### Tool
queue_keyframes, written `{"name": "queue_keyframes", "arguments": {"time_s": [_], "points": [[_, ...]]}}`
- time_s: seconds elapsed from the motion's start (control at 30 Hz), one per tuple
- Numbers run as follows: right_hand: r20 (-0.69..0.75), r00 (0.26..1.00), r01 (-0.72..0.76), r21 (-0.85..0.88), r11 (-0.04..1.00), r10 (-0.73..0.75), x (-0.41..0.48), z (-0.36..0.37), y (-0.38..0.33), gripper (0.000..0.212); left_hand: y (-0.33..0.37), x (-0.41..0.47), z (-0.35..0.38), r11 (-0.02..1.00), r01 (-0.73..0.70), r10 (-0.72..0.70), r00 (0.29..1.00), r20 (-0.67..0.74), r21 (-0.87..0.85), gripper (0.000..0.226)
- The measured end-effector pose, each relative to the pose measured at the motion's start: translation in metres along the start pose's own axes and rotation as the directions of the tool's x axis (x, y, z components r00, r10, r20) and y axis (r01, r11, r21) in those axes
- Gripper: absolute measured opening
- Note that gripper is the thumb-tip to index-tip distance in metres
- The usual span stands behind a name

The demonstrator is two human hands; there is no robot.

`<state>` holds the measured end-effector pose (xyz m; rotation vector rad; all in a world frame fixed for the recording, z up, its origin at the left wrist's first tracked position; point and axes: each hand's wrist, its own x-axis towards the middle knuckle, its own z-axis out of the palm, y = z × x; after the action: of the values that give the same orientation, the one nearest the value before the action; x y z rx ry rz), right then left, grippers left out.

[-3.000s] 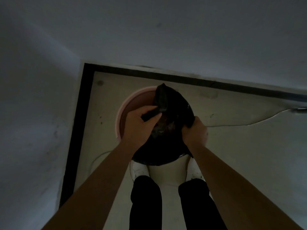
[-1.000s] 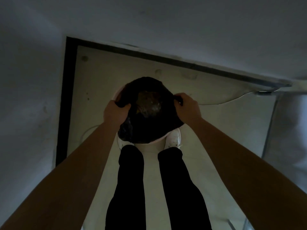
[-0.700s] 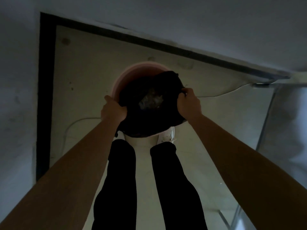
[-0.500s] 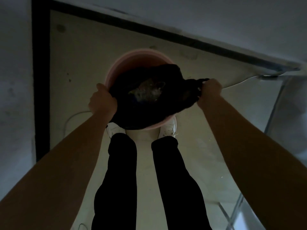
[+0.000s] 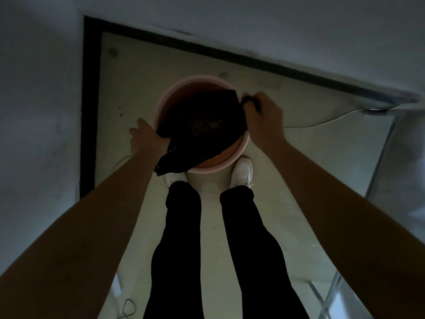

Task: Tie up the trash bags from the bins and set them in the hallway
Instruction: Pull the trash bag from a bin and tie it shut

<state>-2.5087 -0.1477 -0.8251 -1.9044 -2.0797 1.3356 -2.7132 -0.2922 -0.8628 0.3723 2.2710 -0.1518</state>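
Left hand [image 5: 146, 140] sits at the left rim of the bin, back turned up, against the left corner of the bag. Two fingers [image 5: 140, 122] poke out to the left, but the rest are hidden beneath the plastic, so I cannot tell whether this hand grips the bag or only rests against it.

Just to its right, a round pink plastic bin [image 5: 193, 78] stands on the pale tiled floor [image 5: 128, 88] in the corner of a dim room. A black skirting strip [image 5: 88, 111] runs along the foot of both walls. The black plastic trash bag [image 5: 207, 143] lies inside the bin, pulled away from the far wall so that bare pink shows there. Its near-left corner hangs out over the rim. Some pale crumpled rubbish shows faintly through the bag's mouth.

At the bin's right rim the right hand [image 5: 263, 117] is closed in a fist round a bunched edge of the bag, a dark twist of plastic showing past the knuckles.

Below the bin, the person's legs in black trousers [image 5: 181, 238] stand side by side. A white shoe [image 5: 242, 172] shows just beside the bin's near edge, and the other is mostly hidden under the hanging bag corner. A thin looped cable [image 5: 127, 307] lies on the floor at lower left.
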Motion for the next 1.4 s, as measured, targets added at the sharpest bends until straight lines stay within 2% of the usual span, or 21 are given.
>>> {"name": "queue_keyframes", "arguments": {"time_s": [0.03,0.07,0.13,0.17,0.2,0.3,0.4,0.47,0.53,0.63,0.77,0.8,0.83,0.87,0.93,0.97,1.0,1.1,1.2,1.33,1.4], "points": [[0.021,0.998,0.059,-0.105,0.993,-0.057,-0.009,-0.004,-0.008,0.024,-0.001,-0.009,-0.011,0.999,-0.02,0.018,0.999,0.043,0.037,0.079],[0.032,0.995,0.094,-0.183,0.979,-0.09,-0.017,-0.009,-0.014,0.025,-0.004,-0.018,-0.023,0.994,-0.079,0.073,0.994,0.077,0.08,0.069],[0.022,0.998,0.061,-0.234,0.97,-0.057,-0.032,-0.024,-0.026,0.031,-0.009,-0.041,-0.051,0.981,-0.15,0.136,0.984,0.118,0.122,0.03],[-0.001,1.0,0.01,-0.224,0.975,-0.01,-0.036,-0.031,-0.029,0.035,-0.01,-0.049,-0.06,0.977,-0.163,0.15,0.983,0.106,0.136,0.029],[-0.036,0.999,-0.028,-0.207,0.978,0.021,-0.043,-0.043,-0.035,0.037,-0.012,-0.062,-0.075,0.966,-0.192,0.181,0.98,0.077,0.173,0.03],[-0.124,0.992,-0.044,-0.066,0.997,0.035,-0.063,-0.081,-0.054,0.041,-0.018,-0.104,-0.118,0.962,-0.171,0.201,0.971,-0.126,0.213,0.005],[-0.168,0.985,0.053,0.091,0.994,-0.037,-0.088,-0.114,-0.072,0.043,-0.032,-0.143,-0.148,0.982,-0.136,0.173,0.933,-0.316,0.134,0.018],[-0.164,0.979,0.141,0.111,0.984,-0.122,-0.107,-0.135,-0.087,0.041,-0.045,-0.171,-0.169,0.994,-0.111,0.095,0.926,-0.365,-0.021,0.018],[-0.155,0.974,0.193,0.191,0.962,-0.165,-0.124,-0.16,-0.107,0.037,-0.057,-0.204,-0.194,0.982,-0.081,0.012,0.929,-0.37,-0.171,0.029],[-0.174,0.955,0.285,0.305,0.909,-0.241,-0.151,-0.197,-0.147,0.029,-0.065,-0.26,-0.232,0.953,-0.14,0.006,0.894,-0.448,-0.268,0.035],[-0.283,0.873,0.479,0.353,0.803,-0.397,-0.2,-0.248,-0.202,0.018,-0.077,-0.34,-0.294,0.915,-0.226,-0.004,0.823,-0.568,-0.334,0.037],[-0.244,0.858,0.512,0.342,0.788,-0.452,-0.213,-0.258,-0.211,0.02,-0.082,-0.359,-0.306,0.9,-0.221,-0.019,0.842,-0.539,-0.377,0.042],[-0.161,0.856,0.516,0.316,0.796,-0.491,-0.216,-0.26,-0.215,0.031,-0.08,-0.366,-0.313,0.874,-0.199,-0.037,0.883,-0.468,-0.444,0.045],[-0.067,0.839,0.535,0.287,0.795,-0.541,-0.224,-0.264,-0.223,0.049,-0.08,-0.379,-0.321,0.804,-0.186,-0.047,0.927,-0.373,-0.565,0.042],[0.103,0.792,0.569,0.236,0.788,-0.602,-0.248,-0.273,-0.236,0.081,-0.078,-0.412,-0.335,0.575,-0.15,-0.037,0.977,-0.208,-0.805,0.025],[0.142,0.761,0.605,0.195,0.772,-0.633,-0.269,-0.28,-0.243,0.092,-0.082,-0.437,-0.344,0.452,-0.169,0.003,0.982,-0.188,-0.876,0.018],[0.165,0.744,0.636,0.123,0.762,-0.648,-0.288,-0.287,-0.249,0.101,-0.087,-0.459,-0.351,0.374,-0.215,0.043,0.976,-0.215,-0.902,0.015],[0.228,0.752,0.652,-0.119,0.749,-0.619,-0.337,-0.302,-0.261,0.132,-0.1,-0.511,-0.369,0.256,-0.412,0.134,0.911,-0.39,-0.874,0.027],[0.258,0.755,0.656,-0.278,0.702,-0.604,-0.398,-0.306,-0.267,0.152,-0.124,-0.568,-0.381,0.209,-0.626,0.307,0.772,-0.557,-0.752,0.039],[0.219,0.739,0.671,-0.318,0.669,-0.637,-0.469,-0.295,-0.28,0.162,-0.149,-0.642,-0.383,0.136,-0.826,0.565,0.518,-0.642,-0.547,0.038],[0.188,0.716,0.694,-0.295,0.656,-0.673,-0.493,-0.282,-0.281,0.164,-0.154,-0.669,-0.38,0.091,-0.859,0.617,0.446,-0.648,-0.505,0.036]]}}
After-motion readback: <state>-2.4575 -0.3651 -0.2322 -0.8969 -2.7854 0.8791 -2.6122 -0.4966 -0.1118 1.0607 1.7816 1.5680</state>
